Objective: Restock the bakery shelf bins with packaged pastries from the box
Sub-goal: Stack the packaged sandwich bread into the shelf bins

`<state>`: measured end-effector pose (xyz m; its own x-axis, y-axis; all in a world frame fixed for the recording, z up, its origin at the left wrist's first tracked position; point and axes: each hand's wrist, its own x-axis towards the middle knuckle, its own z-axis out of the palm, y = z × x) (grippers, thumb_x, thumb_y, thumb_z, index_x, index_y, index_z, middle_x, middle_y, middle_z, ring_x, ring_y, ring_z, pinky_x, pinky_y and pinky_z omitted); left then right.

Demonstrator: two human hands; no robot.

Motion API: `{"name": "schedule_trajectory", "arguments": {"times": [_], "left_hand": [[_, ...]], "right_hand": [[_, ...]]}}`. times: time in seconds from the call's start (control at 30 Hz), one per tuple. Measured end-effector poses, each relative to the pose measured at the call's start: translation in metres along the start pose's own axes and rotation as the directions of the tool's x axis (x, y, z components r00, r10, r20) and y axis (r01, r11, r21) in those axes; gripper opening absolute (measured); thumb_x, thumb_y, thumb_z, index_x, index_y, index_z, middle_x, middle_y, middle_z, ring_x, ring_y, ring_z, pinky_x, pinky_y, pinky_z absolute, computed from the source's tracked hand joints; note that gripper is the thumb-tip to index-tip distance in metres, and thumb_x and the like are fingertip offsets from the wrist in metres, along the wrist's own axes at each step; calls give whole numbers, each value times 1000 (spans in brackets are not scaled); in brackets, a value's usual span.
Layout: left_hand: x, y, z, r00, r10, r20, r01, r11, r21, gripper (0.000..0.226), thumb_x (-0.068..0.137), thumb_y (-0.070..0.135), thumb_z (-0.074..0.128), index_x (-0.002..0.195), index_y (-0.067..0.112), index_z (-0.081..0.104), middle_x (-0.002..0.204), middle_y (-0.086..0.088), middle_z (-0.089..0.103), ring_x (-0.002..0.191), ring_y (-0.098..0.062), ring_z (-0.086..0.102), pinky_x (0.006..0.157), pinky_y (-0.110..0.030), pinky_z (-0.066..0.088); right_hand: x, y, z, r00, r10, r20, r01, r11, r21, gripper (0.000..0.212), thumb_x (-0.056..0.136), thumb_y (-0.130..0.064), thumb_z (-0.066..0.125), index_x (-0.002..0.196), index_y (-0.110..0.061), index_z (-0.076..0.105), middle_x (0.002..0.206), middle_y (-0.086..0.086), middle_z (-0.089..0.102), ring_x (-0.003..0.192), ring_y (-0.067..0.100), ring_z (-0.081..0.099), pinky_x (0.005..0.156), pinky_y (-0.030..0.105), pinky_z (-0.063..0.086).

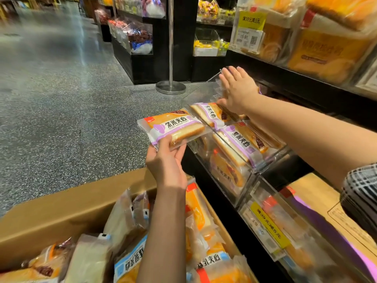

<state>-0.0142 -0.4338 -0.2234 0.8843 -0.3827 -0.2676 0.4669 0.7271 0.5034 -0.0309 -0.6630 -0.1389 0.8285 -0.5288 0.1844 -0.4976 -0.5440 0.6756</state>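
My left hand (166,162) grips the near edge of a purple-and-white packaged pastry (173,127) and holds it just left of the clear shelf bin (220,176). The bin holds several matching purple pastry packs (240,144). Over the bin's far end my right hand (237,88) reaches with straight fingers, its thumb touching a pack (210,114) lying on top. The brown cardboard box (67,209) stands below at the lower left, filled with several packaged pastries (130,260) in blue, orange and purple wrappers.
A second clear bin (285,237) with a yellow price tag sits nearer on the right. Upper shelves carry large bread bags (322,52). A chrome pole on a round base (171,86) stands on the speckled floor, with dark candy displays (132,43) behind.
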Motion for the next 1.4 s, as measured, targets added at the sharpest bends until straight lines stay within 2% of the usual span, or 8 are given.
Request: {"name": "schedule_trajectory", "arguments": {"times": [0.13,0.23,0.4,0.57,0.7,0.83,1.0,1.4], "left_hand": [[-4,10,1,1000,-4,24,3,1000,15,16,90,-6,51,105,1,51,83,-15,62,87,-31,65,81,-39,57],[-9,17,5,998,-3,59,1,1000,27,11,90,-6,51,94,4,54,75,-12,63,69,-22,65,77,-37,58],[-22,18,19,996,-25,83,22,999,46,20,91,-5,49,108,4,52,84,-14,64,75,-24,65,68,-32,59],[-39,19,30,995,-39,87,24,984,174,26,90,2,49,116,8,52,98,-19,63,74,-27,65,59,-29,58],[-51,16,33,986,-134,98,91,929,359,21,93,27,49,108,18,60,98,-11,64,91,-28,62,78,-30,51],[-58,15,36,939,-249,235,103,860,499,24,98,41,36,114,29,50,116,-8,61,112,-19,55,104,-35,36],[-61,1,31,929,-243,278,26,795,606,37,100,26,41,137,19,46,116,-2,67,109,-12,59,104,-37,36],[-68,-11,32,938,-226,262,14,782,624,38,99,15,41,136,16,45,111,-3,66,101,-12,61,103,-35,37]], "right_hand": [[-5,-3,-6,1000,-23,-14,23,1000,-15,69,100,-49,22,153,-12,-4,159,13,-12,146,27,-14,119,41,-8],[-24,-8,-30,954,-122,-275,177,967,185,63,96,-18,44,151,-6,17,159,18,7,148,28,2,118,38,-5],[-105,-27,-71,886,-205,-415,450,594,667,61,87,-10,47,146,-15,35,147,8,42,135,21,38,111,33,27],[-135,-28,-57,738,-406,-540,617,729,296,76,80,-21,57,149,-16,27,141,20,45,128,32,45,104,37,37],[-145,-14,-52,600,-393,-697,582,812,44,57,95,-6,35,147,-25,20,121,23,56,103,35,59,76,40,51],[-148,5,-34,724,-290,-625,392,920,27,63,93,-8,45,150,-23,23,112,22,57,89,33,60,63,38,52],[-158,19,-25,958,71,-279,-57,997,58,76,95,-22,55,154,-22,6,122,20,53,95,28,60,57,29,40],[-154,23,-35,990,101,-102,-102,995,1,56,100,-11,42,150,-7,18,103,12,63,89,30,64,63,35,47]]}}
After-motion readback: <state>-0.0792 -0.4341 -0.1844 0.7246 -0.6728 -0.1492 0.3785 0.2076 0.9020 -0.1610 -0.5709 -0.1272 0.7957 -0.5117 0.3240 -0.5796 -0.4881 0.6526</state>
